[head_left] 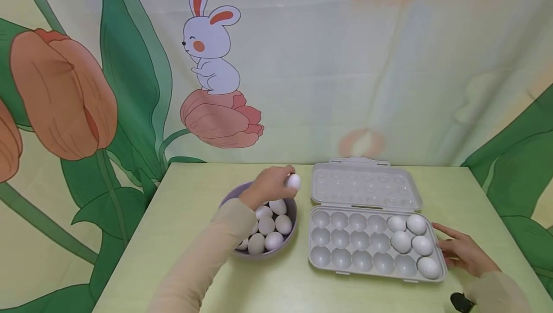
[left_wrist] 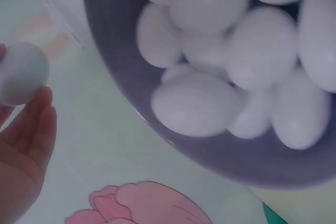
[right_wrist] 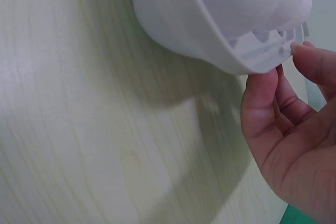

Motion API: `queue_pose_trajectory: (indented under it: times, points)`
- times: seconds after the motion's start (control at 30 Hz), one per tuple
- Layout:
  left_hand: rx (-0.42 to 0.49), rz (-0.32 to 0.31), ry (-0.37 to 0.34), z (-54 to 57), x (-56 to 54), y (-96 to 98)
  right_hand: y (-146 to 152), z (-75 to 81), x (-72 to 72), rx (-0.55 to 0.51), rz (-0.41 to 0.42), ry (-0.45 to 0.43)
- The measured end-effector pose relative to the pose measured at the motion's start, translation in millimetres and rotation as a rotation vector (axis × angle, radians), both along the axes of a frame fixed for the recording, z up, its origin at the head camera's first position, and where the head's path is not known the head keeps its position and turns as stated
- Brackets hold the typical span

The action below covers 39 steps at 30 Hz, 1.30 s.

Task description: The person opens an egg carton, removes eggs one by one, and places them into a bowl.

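My left hand [head_left: 273, 186] holds a white egg [head_left: 294, 182] between thumb and fingers, above the right rim of a purple-grey bowl [head_left: 295, 214]. In the left wrist view the same egg [left_wrist: 25, 73] shows at the left edge, beside the bowl [left_wrist: 118, 80]. White and off-white eggs [head_left: 266, 225] are piled inside the bowl. A grey-white egg carton [head_left: 332, 266] lies open to the right, with several eggs [head_left: 401, 242] in the cups at its right end. My right hand [head_left: 466, 251] pinches the carton's right edge, thumb on the rim [right_wrist: 247, 71] and fingers beneath.
The carton's dimpled lid [head_left: 367, 186] lies folded back toward the wall cloth [head_left: 294, 87], which is printed with a rabbit and tulips. Everything stands on a pale wood-grain table [head_left: 173, 236]. A small black object [head_left: 461, 302] sits by the right wrist.
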<state>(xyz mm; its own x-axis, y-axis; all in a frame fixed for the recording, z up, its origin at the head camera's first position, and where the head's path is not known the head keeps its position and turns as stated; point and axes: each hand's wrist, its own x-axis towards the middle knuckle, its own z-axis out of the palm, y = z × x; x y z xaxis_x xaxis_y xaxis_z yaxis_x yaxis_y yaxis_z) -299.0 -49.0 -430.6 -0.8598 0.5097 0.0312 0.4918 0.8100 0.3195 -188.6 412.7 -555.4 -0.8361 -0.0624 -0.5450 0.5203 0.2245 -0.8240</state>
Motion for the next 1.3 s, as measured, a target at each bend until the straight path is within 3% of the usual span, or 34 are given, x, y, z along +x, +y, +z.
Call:
queue_pose_trajectory:
  times: [0.1,0.2,0.33,0.5,0.87,1.3]
  points:
    - [-0.051,0.016,-0.024,-6.4,1.2,-14.3,-0.7,0.7,0.0,0.002,-0.001,-0.003]
    - [-0.152,-0.018,-0.017,-16.4,3.3,-24.5,-1.6,1.6,0.2,0.010,0.001,-0.004]
    - [-0.329,-0.106,0.058,-30.3,6.5,-31.9,-2.6,2.3,0.5,0.018,0.010,-0.006]
    - [-0.457,-0.188,0.149,-40.5,10.8,-33.3,-2.5,1.8,0.7,0.022,0.010,-0.011]
    - [-0.574,-0.255,0.194,-50.9,14.4,-29.8,-2.2,1.1,-0.4,0.023,0.007,-0.017]
    - [-0.609,-0.250,0.239,-52.1,17.0,-25.7,-0.7,-1.0,-0.1,-0.004,0.006,-0.012]
